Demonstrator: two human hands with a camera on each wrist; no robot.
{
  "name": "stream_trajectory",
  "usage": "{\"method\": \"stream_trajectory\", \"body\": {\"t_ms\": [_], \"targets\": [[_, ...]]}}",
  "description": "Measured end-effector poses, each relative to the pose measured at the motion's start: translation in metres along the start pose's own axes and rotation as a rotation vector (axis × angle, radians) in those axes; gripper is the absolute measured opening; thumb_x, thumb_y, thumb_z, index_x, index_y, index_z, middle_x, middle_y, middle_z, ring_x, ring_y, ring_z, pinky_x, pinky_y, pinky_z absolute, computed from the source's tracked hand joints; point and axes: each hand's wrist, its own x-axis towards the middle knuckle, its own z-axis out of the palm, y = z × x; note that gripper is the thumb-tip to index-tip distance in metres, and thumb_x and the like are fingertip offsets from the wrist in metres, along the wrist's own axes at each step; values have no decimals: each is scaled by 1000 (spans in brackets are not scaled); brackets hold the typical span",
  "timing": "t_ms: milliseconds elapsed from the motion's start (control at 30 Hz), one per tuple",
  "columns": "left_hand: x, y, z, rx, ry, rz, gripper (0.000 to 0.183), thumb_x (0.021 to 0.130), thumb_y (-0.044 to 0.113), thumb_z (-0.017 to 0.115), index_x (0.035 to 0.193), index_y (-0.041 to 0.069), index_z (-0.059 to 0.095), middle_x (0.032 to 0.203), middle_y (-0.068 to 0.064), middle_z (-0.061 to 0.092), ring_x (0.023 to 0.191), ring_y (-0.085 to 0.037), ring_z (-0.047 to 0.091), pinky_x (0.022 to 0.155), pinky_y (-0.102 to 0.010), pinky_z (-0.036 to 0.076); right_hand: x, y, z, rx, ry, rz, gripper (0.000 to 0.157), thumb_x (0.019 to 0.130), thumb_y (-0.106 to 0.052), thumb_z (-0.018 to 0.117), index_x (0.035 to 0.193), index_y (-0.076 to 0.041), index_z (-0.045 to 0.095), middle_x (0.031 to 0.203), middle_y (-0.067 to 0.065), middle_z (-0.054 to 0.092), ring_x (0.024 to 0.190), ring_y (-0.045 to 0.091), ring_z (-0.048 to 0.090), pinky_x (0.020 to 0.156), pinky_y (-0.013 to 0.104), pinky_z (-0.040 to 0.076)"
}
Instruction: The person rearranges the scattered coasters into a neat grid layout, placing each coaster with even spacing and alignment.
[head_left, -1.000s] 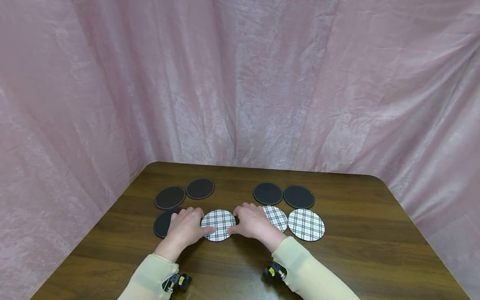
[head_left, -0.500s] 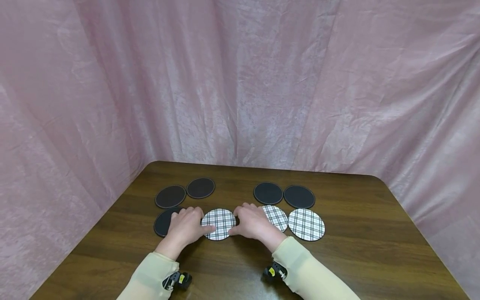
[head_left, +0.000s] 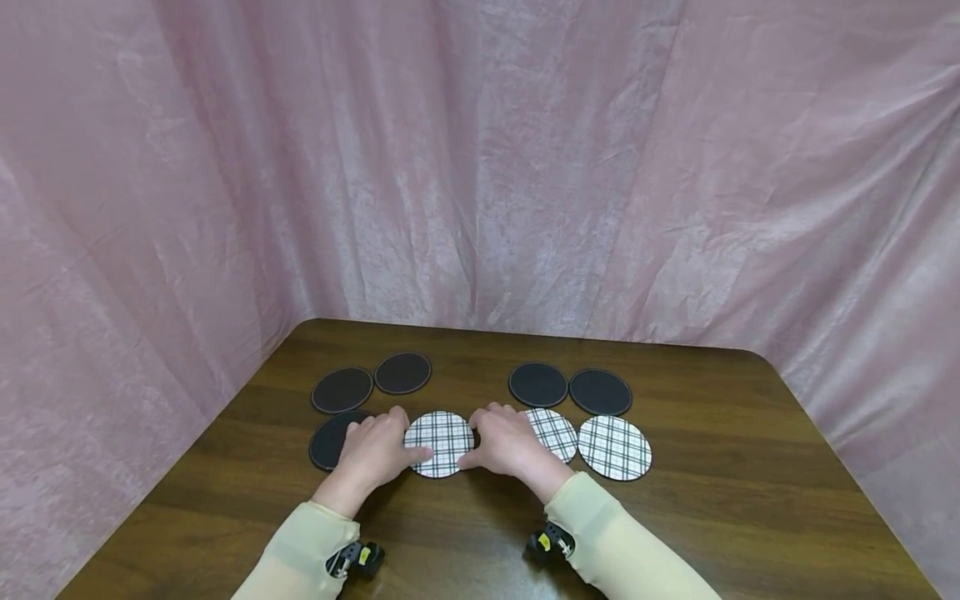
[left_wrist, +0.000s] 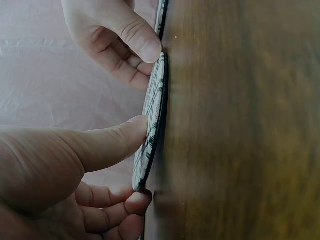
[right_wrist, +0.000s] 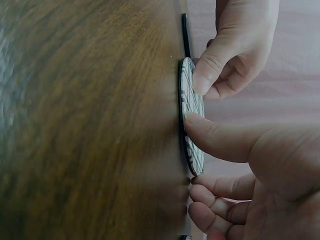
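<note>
Soft, fairly even light fills the head view, where the pink curtain (head_left: 555, 167) shows a pale sheen along its folds and the tabletop (head_left: 712, 500) carries a faint glare near the lower edge. Soft shadows lie beside the left hand (head_left: 375, 450) and right hand (head_left: 508, 442). Both wrist views are dimmer, the curtain hazy, the wood grain blurred; whitish glare marks the right wrist view's left edge.

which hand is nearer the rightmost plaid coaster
Right. The right hand is left of the rightmost plaid coaster, not touching; the left hand is farther left, gripping the leftmost plaid coaster.
</note>
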Motion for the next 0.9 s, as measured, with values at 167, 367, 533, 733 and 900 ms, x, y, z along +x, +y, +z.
{"method": "stream_trajectory", "body": {"t_ms": [167, 367, 533, 733, 900], "targets": [[1, 1, -1, -16, 19, 14, 53, 89, 41, 95, 111, 1, 69, 79, 0, 65, 76, -24, 61, 79, -49, 42, 2, 2, 0, 13, 2, 11, 63, 83, -44, 98, 127, -5, 77, 121, 11, 71, 118, 34, 64, 103, 55, 49], [0, 1, -1, -22, 13, 6, 52, 89, 40, 94, 112, 2, 67, 78, 0, 63, 75, -23, 60, 79, -49, 41, 2, 3, 0, 93, 5, 26, 63, 83, -40, 100, 127, -4, 72, 110, 6, 73, 107, 29, 65, 103, 55, 48], [-1, 3, -1, -35, 12, -1, 56, 90, 39, 94, 117, 1, 63, 84, -4, 68, 76, -24, 63, 81, -49, 42, 0, 3, -1, 180, 7, 27, 59, 85, -31, 99, 127, -6, 66, 88, -4, 68, 87, 19, 63, 104, 54, 45], [-2, 5, 0, -47, 34, -5, 62, 90, 38, 94, 124, -1, 60, 94, -9, 73, 79, -25, 67, 80, -49, 43, -1, 4, -2, 237, 41, 8, 57, 89, -23, 96, 131, -5, 62, 84, -5, 69, 77, 14, 63, 105, 56, 44], [-3, 4, 2, -48, 47, -6, 63, 91, 39, 93, 125, -1, 58, 93, -8, 72, 79, -25, 68, 77, -47, 41, -1, 5, -1, 263, 77, -12, 53, 91, -20, 94, 131, -7, 61, 82, -6, 70, 77, 13, 64, 105, 60, 43]]}}
